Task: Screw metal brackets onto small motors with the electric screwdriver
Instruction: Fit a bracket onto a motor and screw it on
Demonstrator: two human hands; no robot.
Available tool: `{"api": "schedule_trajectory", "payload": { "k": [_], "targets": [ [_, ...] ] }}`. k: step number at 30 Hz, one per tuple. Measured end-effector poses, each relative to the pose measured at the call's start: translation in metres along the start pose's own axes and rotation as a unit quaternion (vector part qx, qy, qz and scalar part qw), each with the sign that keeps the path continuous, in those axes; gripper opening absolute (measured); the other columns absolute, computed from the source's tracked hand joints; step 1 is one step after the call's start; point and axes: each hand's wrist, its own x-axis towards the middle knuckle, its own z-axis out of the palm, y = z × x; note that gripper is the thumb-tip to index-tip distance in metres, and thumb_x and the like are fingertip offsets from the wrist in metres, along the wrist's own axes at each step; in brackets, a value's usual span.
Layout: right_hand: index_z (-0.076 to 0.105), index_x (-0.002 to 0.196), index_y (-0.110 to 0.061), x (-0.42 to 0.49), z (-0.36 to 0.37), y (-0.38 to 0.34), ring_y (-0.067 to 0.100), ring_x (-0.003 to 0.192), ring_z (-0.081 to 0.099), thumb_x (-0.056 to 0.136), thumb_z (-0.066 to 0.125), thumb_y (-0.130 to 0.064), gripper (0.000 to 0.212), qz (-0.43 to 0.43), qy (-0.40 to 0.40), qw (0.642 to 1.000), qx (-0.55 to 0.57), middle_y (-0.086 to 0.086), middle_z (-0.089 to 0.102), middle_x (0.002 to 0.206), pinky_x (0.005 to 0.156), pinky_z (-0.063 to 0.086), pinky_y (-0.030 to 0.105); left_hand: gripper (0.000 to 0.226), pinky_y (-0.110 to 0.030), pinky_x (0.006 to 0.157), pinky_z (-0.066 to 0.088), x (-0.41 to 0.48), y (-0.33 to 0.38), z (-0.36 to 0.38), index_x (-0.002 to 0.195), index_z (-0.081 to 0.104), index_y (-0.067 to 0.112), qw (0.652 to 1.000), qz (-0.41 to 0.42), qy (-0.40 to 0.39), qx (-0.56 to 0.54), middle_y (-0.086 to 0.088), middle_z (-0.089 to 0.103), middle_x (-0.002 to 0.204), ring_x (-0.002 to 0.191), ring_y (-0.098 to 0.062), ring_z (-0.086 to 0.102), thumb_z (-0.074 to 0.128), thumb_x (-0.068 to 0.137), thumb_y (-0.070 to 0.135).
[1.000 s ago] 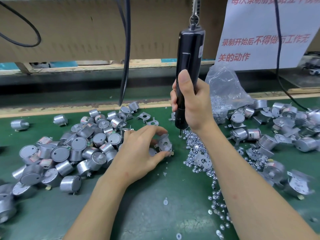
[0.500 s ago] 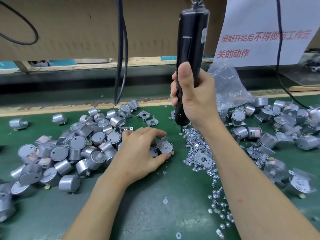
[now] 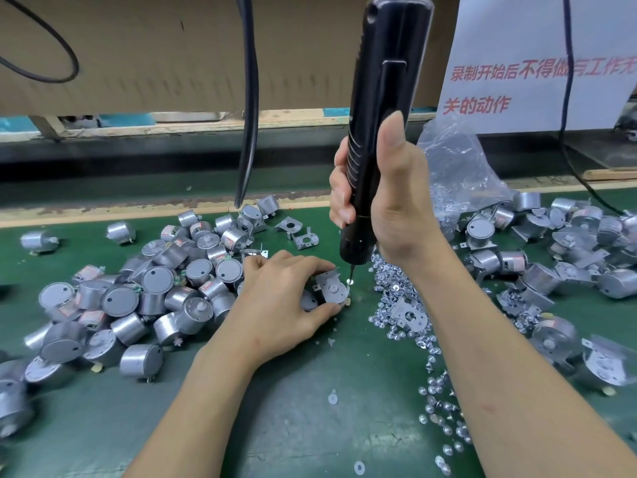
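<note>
My left hand grips a small silver motor with a metal bracket laid on its top, down on the green mat. My right hand is wrapped around the black electric screwdriver, which stands upright. Its bit tip carries a screw and sits at the right edge of the bracket. A heap of loose screws lies just right of the motor, with another bracket lying on it.
Bare motors are piled at the left. Motors with brackets lie at the right. Loose brackets sit behind my left hand. A clear plastic bag and hanging black cables stand at the back.
My right hand has brought the screwdriver down and left, from above the screw heap to the bracket's edge. My left hand has turned the motor slightly and keeps holding it.
</note>
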Motion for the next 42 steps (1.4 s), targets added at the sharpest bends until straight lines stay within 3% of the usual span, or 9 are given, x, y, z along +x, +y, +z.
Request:
{"api": "schedule_trajectory", "payload": {
  "k": [4,7,13,30,42],
  "targets": [
    [0.053,0.076,-0.01,-0.004,0.005,0.003,0.018,0.038,0.042,0.059,0.062,-0.09,0.082,0.018,-0.044,0.999,0.023,0.003,0.048,0.052,0.047,0.037,0.027,0.037,-0.038,0.084,0.028,0.0,0.0,0.001,0.108,0.061,0.034,1.0,0.009,0.008,-0.006,0.036,0.042,0.08,0.087,-0.004,0.042,0.073,0.078,0.052],
    [0.051,0.072,-0.01,-0.005,0.01,0.007,0.018,0.037,0.039,0.058,0.063,-0.091,0.082,0.03,-0.058,0.997,0.032,0.005,0.045,0.051,0.045,0.036,0.026,0.033,-0.039,0.084,0.031,0.0,0.0,0.0,0.104,0.059,0.033,1.0,0.011,0.002,0.004,0.031,0.041,0.074,0.083,-0.006,0.038,0.07,0.081,0.054],
    [0.048,0.069,-0.01,-0.008,0.014,0.012,0.017,0.036,0.038,0.057,0.065,-0.091,0.083,0.053,-0.084,0.994,0.042,0.004,0.044,0.05,0.045,0.035,0.025,0.037,-0.04,0.088,0.032,0.001,0.0,-0.001,0.109,0.057,0.033,0.999,0.006,-0.021,0.031,0.016,0.058,0.09,0.093,-0.009,0.045,0.06,0.084,0.061],
    [0.049,0.065,-0.013,-0.007,0.011,0.011,0.017,0.036,0.037,0.059,0.062,-0.09,0.079,0.054,-0.077,0.995,0.035,0.003,0.042,0.049,0.044,0.032,0.029,0.035,-0.04,0.088,0.031,0.001,0.001,-0.001,0.108,0.059,0.033,1.0,-0.001,-0.017,0.025,0.024,0.043,0.074,0.085,-0.006,0.037,0.063,0.083,0.058],
    [0.051,0.063,-0.015,-0.007,0.012,0.015,0.017,0.036,0.038,0.057,0.064,-0.091,0.077,0.058,-0.076,0.995,0.039,0.004,0.042,0.049,0.044,0.034,0.027,0.038,-0.041,0.089,0.032,0.001,-0.001,0.001,0.108,0.058,0.033,0.999,-0.003,-0.021,0.039,0.021,0.044,0.076,0.09,-0.009,0.043,0.061,0.082,0.06]
  ]
}}
